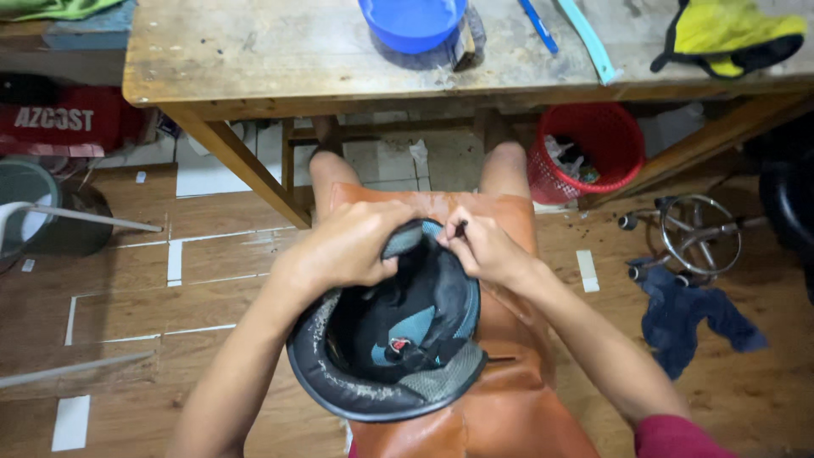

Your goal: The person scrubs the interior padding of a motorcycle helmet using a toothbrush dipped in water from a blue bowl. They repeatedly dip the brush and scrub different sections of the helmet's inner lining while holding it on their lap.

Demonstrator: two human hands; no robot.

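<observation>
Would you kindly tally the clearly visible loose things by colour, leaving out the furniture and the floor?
Blue: 2, the bowl on the workbench and the rag on the floor.
Red: 1, the basket.
Yellow: 1, the cloth.
Black: 1, the helmet on the lap.
Total: 5.

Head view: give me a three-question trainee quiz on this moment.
1. True or false: the helmet lies upside down on the person's lap.
2. Which hand pinches a thin dark tool at the helmet's rim? A) left hand B) right hand
3. What colour is the basket under the wooden table?

Key: 1 true. 2 B. 3 red.
</observation>
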